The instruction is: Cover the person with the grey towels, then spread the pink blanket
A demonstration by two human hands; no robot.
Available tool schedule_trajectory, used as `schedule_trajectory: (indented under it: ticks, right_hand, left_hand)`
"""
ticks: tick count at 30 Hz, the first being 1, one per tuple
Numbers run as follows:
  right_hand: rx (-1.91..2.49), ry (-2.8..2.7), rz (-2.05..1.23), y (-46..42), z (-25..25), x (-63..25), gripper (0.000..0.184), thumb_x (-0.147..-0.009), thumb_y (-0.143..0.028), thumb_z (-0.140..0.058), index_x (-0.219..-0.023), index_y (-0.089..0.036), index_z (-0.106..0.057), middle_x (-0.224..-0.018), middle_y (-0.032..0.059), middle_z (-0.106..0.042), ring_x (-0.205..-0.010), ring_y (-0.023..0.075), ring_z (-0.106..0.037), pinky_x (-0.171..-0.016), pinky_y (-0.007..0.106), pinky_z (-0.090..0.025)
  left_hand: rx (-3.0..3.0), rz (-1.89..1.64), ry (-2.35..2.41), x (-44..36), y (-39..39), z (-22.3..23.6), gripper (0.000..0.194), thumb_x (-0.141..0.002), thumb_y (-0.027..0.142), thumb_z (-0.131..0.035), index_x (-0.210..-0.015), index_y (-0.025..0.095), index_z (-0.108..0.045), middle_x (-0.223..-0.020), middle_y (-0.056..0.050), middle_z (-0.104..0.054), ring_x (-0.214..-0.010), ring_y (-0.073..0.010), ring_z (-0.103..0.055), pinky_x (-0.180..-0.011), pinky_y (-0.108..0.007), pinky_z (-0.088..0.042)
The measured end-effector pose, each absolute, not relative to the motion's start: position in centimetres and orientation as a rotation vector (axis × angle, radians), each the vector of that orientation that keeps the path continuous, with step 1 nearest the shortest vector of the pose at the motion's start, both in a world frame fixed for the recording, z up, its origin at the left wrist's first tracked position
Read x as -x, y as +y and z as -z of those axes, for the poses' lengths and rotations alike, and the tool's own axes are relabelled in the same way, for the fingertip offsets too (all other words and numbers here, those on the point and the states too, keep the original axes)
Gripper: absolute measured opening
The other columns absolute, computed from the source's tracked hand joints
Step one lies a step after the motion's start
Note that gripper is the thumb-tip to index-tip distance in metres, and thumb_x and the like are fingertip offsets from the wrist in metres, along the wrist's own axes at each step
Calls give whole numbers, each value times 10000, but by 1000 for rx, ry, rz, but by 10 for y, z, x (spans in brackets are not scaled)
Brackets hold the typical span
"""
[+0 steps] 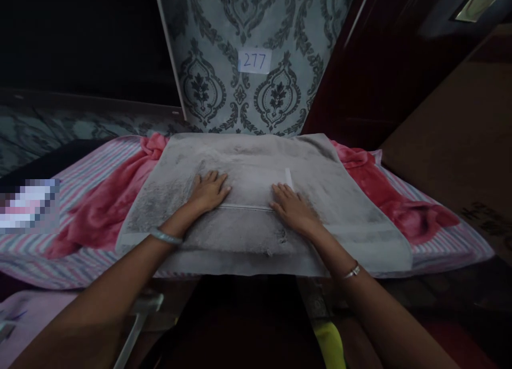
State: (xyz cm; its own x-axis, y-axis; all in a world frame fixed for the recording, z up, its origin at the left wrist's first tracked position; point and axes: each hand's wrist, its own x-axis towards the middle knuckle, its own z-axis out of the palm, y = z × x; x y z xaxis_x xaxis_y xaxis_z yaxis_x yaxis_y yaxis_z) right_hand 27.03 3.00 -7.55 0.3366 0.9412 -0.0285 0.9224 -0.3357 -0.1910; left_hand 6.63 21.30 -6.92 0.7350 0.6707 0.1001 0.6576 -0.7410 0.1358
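Blue-grey damask wallpaper (236, 33) rises at top centre. From afar, I see a fuzzy grey fabric sheet (244, 230) mid-frame, left hand (208, 193) and right hand (296, 209) flat on it — each grip unfolded, grasping nothing — a pose suited to keeping it smooth.

Grey cloth (240, 233), pinkish-red blanket (114, 198), pink-white-blue striped sheet (90, 162), grey-blue wallpaper (244, 99) with dark damask motifs

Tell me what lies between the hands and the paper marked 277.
In the head view, between the left hand or right hand and the paper lie the far part of the grey cloth, then patterned wallpaper.
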Motion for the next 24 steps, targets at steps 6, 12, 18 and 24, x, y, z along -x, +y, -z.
schedule_trajectory:
  ticks: [6,12,18,24]
  right_hand:
    - [2223,-1968,-90,28,98,-215,701,-1017,-537,-406,-1624,-212,-274,-1691,109,-150,-1571,310,-87,-1246,594,-109]
    - [2216,-1961,-83,25,106,-214,677,-1024,-537,-388,-1620,-232,-289,-1690,88,-163,-1569,305,-110,-1253,584,-106]
    - [2208,-1957,-73,25,107,-216,679,-1027,-556,-370,-1622,-242,-281,-1693,78,-162,-1569,301,-112,-1254,580,-122]
    - [2228,-1952,-80,26,108,-215,670,-1028,-549,-373,-1614,-231,-305,-1690,85,-182,-1566,307,-126,-1251,584,-133]
  left_hand:
    - [-2938,-239,759,-27,162,97,645,-1001,533,-404,-1593,291,-324,-1688,-77,-258,-1573,-304,-163,-1263,-587,-96]
    - [-2922,-279,794,-13,161,110,659,-1009,555,-368,-1600,268,-313,-1694,-90,-225,-1571,-288,-183,-1272,-553,-141]
    - [-2905,-317,958,2,161,108,719,-986,592,-381,-1596,214,-329,-1684,-131,-235,-1561,-313,-215,-1268,-548,-180]
    - [-2875,-295,1207,33,159,110,718,-993,571,-342,-1583,162,-340,-1662,-143,-287,-1552,-330,-236,-1220,-621,-269]
